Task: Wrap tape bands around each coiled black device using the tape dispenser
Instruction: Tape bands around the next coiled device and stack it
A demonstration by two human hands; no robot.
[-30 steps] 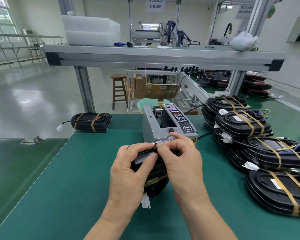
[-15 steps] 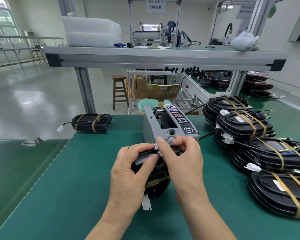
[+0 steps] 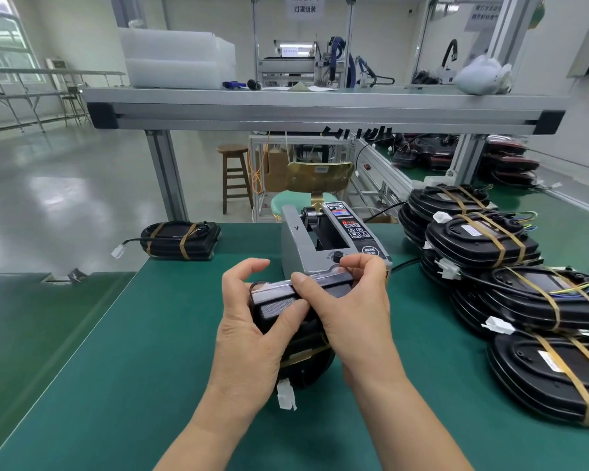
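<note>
One banded device [image 3: 181, 240] is seen lying flat at the far left corner of the table [image 3: 116, 368], its white plug [image 3: 117, 252] sticking out past the edge. At centre, the coiled black device [image 3: 279, 309] is held on edge over the table by the left hand [image 3: 249, 338]. The thumb is pressed on its near face and the other fingers [image 3: 245, 266] are curled over the top. One brown band is already on its lower part, and a white connector [image 3: 286, 399] dangles below. A clear tape strip [image 3: 279, 284] is laid along the top edge and pinched by the right hand [image 3: 354, 311], thumb and index clenched on it. The device rim is possibly gripped too, but the view there is poor. The tape dispenser [image 3: 320, 243] stands just behind. A stack of banded devices [image 3: 510, 253] is piled at right.
</note>
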